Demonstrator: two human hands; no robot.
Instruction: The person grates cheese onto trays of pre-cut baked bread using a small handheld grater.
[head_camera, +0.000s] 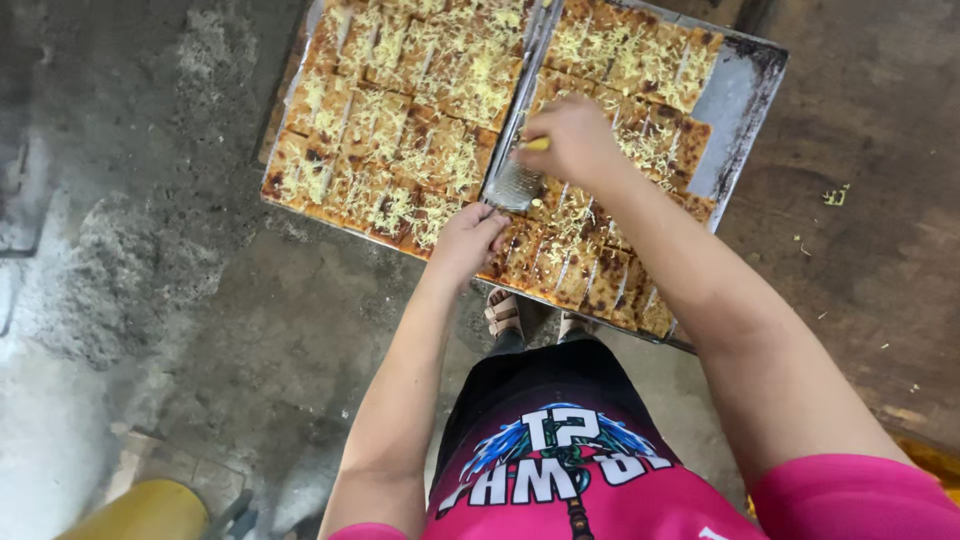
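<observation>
A person stands over two metal baking trays set side by side. The landmark is the small flat metal grater (514, 186), held low over the seam between the trays.

Right hand (572, 138), just above and right of the grater: fingers curled and pressed together around a small yellow block of cheese (538, 144), bearing it down on the grater's upper end. Only a sliver of the block shows past the knuckles.

Left hand (468, 238), just below and left of the grater: its fingers reach up to the grater's lower edge, apparently steadying it. Whether they pinch the edge or only press against it cannot be told. The tilt likely lets the shreds drop straight onto the squares beneath.

Right-hand tray (738, 92), beneath and right of the grater: rows of browned flat pastry squares (585, 275), those near the grater lightly strewn with pale yellow shreds, with a bare strip of scorched metal at the far right side.

Left-hand tray (312, 20), left of the grater: squares (400, 130) thickly covered with shreds.

Surface: the trays overhang a worn brown wooden tabletop (870, 250), right of the grater, with stray shreds on it. Below and left of the grater, a rough grey concrete floor (150, 280), patchy and dusted pale. Sandalled feet (503, 312) show under the tray edge. A yellow rounded object (140, 512) sits far down-left of the grater, kind unclear.
</observation>
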